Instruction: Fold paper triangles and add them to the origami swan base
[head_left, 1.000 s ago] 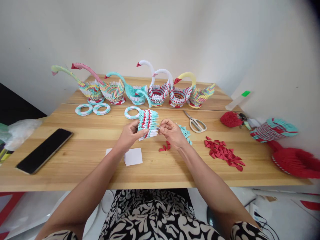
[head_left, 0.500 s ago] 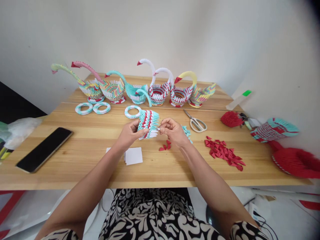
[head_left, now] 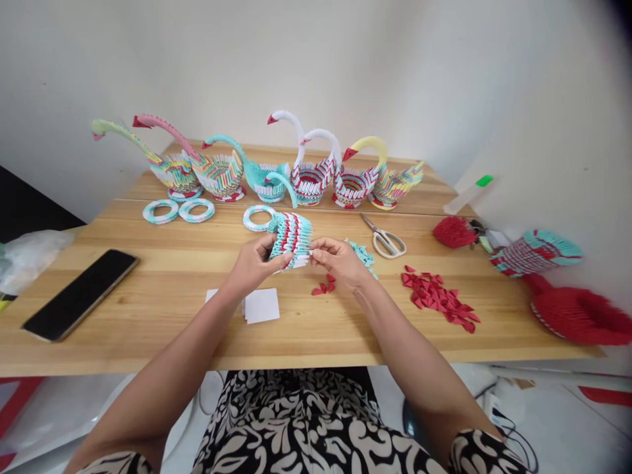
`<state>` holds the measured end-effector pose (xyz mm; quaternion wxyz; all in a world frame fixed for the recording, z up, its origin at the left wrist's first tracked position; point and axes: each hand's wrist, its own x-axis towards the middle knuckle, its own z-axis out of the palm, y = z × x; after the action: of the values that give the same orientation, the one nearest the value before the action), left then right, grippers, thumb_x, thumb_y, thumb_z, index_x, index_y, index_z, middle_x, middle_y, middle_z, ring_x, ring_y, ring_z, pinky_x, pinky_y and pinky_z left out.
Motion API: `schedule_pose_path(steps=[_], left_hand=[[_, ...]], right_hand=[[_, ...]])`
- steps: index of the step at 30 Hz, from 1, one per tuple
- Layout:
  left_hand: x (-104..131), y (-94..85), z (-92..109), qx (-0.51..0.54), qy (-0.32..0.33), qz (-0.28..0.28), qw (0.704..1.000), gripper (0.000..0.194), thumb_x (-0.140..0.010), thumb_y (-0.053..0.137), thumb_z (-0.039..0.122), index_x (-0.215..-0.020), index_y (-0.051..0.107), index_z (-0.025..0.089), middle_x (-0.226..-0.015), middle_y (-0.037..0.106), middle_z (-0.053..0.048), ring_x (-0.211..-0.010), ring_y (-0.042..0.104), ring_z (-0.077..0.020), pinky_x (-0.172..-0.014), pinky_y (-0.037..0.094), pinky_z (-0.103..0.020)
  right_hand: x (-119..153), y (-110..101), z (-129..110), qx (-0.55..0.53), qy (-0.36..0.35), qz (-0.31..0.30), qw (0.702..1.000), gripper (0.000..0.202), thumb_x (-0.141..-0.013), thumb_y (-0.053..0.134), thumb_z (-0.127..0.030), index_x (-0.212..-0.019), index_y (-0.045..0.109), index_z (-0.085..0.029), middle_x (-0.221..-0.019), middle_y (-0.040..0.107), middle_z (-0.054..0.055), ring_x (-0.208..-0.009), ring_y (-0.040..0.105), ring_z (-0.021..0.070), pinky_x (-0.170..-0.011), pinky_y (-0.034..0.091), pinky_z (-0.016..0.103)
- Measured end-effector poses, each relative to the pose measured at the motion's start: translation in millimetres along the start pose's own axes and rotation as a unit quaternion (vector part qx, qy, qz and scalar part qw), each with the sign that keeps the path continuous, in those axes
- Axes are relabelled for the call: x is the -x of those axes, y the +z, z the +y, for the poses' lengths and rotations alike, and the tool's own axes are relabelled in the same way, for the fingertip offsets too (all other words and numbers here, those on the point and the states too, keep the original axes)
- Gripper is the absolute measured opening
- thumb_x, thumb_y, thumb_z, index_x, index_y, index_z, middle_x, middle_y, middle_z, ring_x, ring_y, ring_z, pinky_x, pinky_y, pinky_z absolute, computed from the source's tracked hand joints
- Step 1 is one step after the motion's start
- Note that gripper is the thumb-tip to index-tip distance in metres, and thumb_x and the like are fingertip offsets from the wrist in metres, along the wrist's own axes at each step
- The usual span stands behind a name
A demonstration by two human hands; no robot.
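Note:
Above the middle of the table, my left hand [head_left: 257,261] grips a cup-shaped body of folded paper pieces [head_left: 292,238], turquoise and white with red bands. It lies tilted on its side, its spiky rim facing right. My right hand [head_left: 336,261] is closed in a pinch at the lower right of that rim; a small white paper piece seems to sit between the fingertips, partly hidden. Beneath the right hand are several red folded pieces [head_left: 324,285]. A heap of turquoise pieces [head_left: 363,255] shows just behind its knuckles.
Several paper swans [head_left: 311,181] line the back. Turquoise-and-white rings [head_left: 196,210] lie before them. Scissors [head_left: 386,242] and a red pile [head_left: 438,299] are to the right, with a red paper model [head_left: 573,313] beyond. White cards [head_left: 262,306] and a phone [head_left: 81,294] lie left.
The whole view has shifted slightly. My right fingertips stay at the rim of the paper body, with the fingers a little more drawn together. My left hand keeps its grip.

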<state>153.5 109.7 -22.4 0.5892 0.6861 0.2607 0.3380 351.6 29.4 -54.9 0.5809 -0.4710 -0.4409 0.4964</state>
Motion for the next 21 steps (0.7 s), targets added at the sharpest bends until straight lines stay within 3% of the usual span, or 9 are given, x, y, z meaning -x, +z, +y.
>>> schedule_pose_path(steps=[8, 16, 21], left_hand=[[2.2, 1.6, 3.1, -0.007, 0.023, -0.025, 0.999, 0.033, -0.072, 0.078, 0.043, -0.084, 0.065, 0.015, -0.077, 0.063, -0.002, -0.071, 0.054, -0.0155, -0.066, 0.043, -0.025], [2.6, 1.9, 7.3, -0.019, 0.03, -0.035, 0.999, 0.03, -0.074, 0.076, 0.041, -0.078, 0.061, 0.016, -0.07, 0.058, 0.0, -0.066, 0.05, -0.0137, -0.063, 0.041, -0.024], [1.7, 1.5, 3.2, -0.002, 0.013, -0.033, 0.999, 0.032, -0.071, 0.078, 0.041, -0.085, 0.064, 0.015, -0.077, 0.062, -0.002, -0.072, 0.053, -0.0155, -0.066, 0.043, -0.025]], right_hand=[[5.5, -3.6, -3.3, -0.002, 0.083, -0.009, 0.996, 0.034, -0.066, 0.084, -0.044, -0.086, 0.07, -0.02, -0.071, 0.058, -0.002, -0.062, 0.051, 0.0102, -0.052, 0.045, 0.022], [1.9, 1.1, 0.4, -0.031, 0.035, -0.03, 0.998, 0.036, -0.066, 0.085, -0.046, -0.075, 0.066, -0.017, -0.065, 0.056, -0.003, -0.059, 0.048, 0.0085, -0.058, 0.041, 0.022], [1.4, 0.9, 2.4, -0.036, 0.029, -0.044, 0.998, 0.035, -0.068, 0.084, -0.047, -0.074, 0.065, -0.018, -0.063, 0.055, -0.004, -0.058, 0.047, 0.0083, -0.059, 0.038, 0.022]])
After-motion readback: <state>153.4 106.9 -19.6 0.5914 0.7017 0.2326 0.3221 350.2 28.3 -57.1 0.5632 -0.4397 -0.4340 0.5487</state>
